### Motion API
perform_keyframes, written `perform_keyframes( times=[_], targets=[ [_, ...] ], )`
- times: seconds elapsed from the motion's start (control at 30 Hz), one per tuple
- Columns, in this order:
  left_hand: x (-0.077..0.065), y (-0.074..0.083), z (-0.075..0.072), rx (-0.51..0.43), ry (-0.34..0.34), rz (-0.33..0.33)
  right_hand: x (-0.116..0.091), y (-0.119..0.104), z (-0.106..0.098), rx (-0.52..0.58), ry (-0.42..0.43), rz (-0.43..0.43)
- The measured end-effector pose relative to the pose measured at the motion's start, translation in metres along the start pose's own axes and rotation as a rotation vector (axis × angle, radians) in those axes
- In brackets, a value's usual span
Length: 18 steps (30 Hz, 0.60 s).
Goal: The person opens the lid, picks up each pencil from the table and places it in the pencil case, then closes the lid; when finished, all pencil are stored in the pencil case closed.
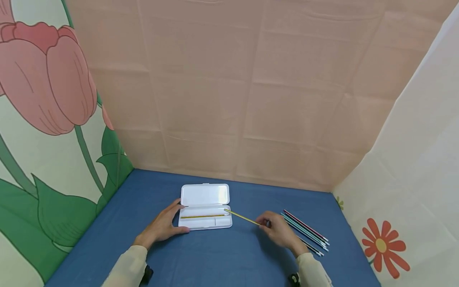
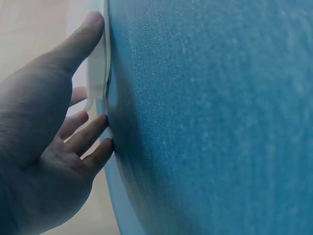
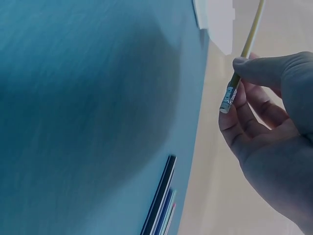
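The right wrist view crops the held pencil (image 3: 254, 29) above, loose pencils (image 3: 159, 196) below; the head view, both sleeves (image 1: 125, 267).

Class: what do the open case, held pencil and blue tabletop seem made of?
Open case: probably plastic, glossy white; its lid catches a bright reflection.
Held pencil: perhaps painted wood; yellow shaft, shiny band near one end.
Blue tabletop: possibly fabric, mostly matte; grainy close up.
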<state>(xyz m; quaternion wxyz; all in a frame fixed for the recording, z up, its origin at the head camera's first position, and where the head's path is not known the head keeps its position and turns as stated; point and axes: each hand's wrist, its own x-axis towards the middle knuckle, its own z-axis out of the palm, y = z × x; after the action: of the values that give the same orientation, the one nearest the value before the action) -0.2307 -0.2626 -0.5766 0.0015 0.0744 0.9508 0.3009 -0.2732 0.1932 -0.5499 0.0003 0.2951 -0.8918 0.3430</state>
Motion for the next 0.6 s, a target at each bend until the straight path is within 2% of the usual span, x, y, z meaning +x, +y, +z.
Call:
perform_keyframes(
  times=[0.13,0.43,0.6],
  targets=[
    [0.000,0.001,0.000,-0.001,-0.003,0.000,0.011,-0.005,0.007,-0.010,0.010,-0.013],
    [0.001,-0.001,0.000,0.008,-0.008,-0.014,0.039,-0.015,0.021,-0.027,-0.026,0.034],
    [0.001,-0.001,0.000,0.010,-0.008,-0.013,0.055,-0.018,0.031,-0.026,-0.048,0.006]
  ],
)
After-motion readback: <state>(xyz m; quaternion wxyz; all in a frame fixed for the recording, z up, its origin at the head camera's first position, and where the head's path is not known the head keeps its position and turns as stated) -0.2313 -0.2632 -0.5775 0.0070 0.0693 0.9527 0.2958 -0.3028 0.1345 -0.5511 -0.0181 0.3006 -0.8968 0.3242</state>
